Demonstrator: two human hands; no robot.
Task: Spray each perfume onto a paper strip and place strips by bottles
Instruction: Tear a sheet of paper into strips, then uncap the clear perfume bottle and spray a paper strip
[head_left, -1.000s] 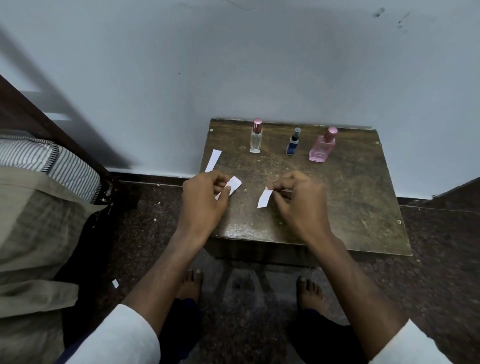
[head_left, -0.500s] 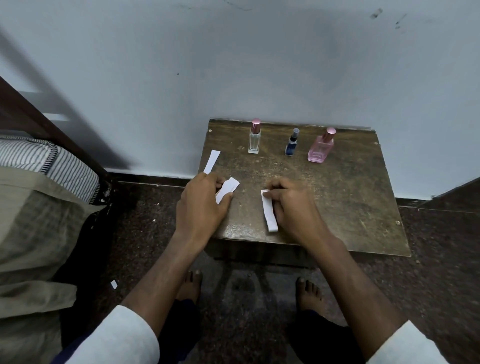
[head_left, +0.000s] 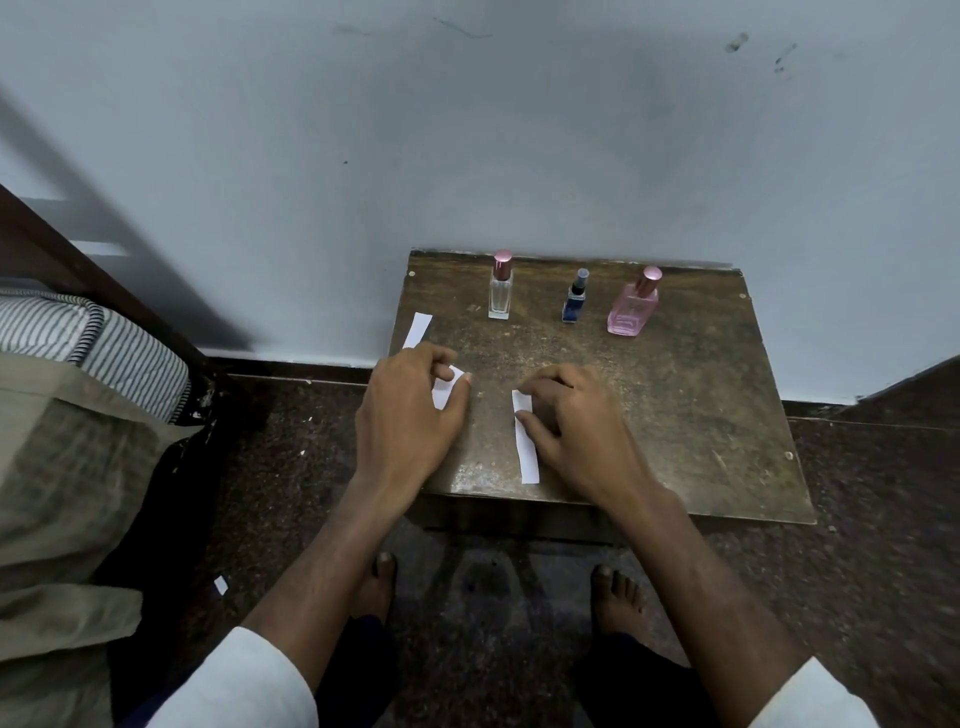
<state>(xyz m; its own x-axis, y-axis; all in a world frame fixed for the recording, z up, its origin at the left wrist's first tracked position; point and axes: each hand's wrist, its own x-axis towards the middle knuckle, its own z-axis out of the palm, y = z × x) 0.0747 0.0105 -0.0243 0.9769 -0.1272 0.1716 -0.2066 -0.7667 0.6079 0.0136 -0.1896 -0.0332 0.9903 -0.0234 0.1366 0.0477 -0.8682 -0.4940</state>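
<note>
Three perfume bottles stand in a row at the back of a worn wooden table (head_left: 701, 415): a clear bottle (head_left: 501, 293) with a pink cap, a small blue bottle (head_left: 574, 301), and a pink bottle (head_left: 632, 310). My left hand (head_left: 410, 415) pinches a short white paper strip (head_left: 445, 391) over the table's left side. My right hand (head_left: 576, 426) presses its fingertips on a longer white paper strip (head_left: 524, 439) lying flat near the front edge. A third paper strip (head_left: 418, 330) lies at the table's left edge.
A pale wall rises right behind the table. A bed with striped bedding (head_left: 93, 343) and a dark wooden frame stands to the left. My bare feet (head_left: 615, 597) are on the dark speckled floor under the table's front edge. A paper scrap (head_left: 221, 584) lies on the floor.
My right hand has lowered its strip and laid it flat on the table, then slid slightly toward the front. My left hand has kept hold of its strip and barely moved.
</note>
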